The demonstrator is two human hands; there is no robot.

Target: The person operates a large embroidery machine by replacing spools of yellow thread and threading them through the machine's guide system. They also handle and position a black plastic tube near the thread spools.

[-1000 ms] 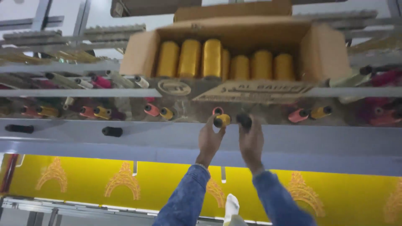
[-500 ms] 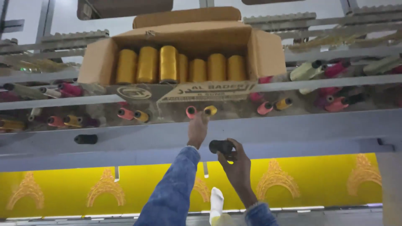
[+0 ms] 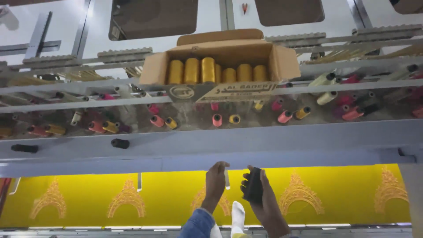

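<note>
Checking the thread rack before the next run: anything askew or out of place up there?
The cardboard box of yellow spools sits loose on the rack rails, its front flap hanging down over the row below. The right hand holds a black spool off the rack. Nothing looks spilled.

You face a grey metal rack (image 3: pixel 282 132) with an open cardboard box (image 3: pixel 220 66) of golden thread cones (image 3: pixel 207 70) at its middle, and pink, yellow and black spools (image 3: pixel 217 120) lying left and right below it
</note>
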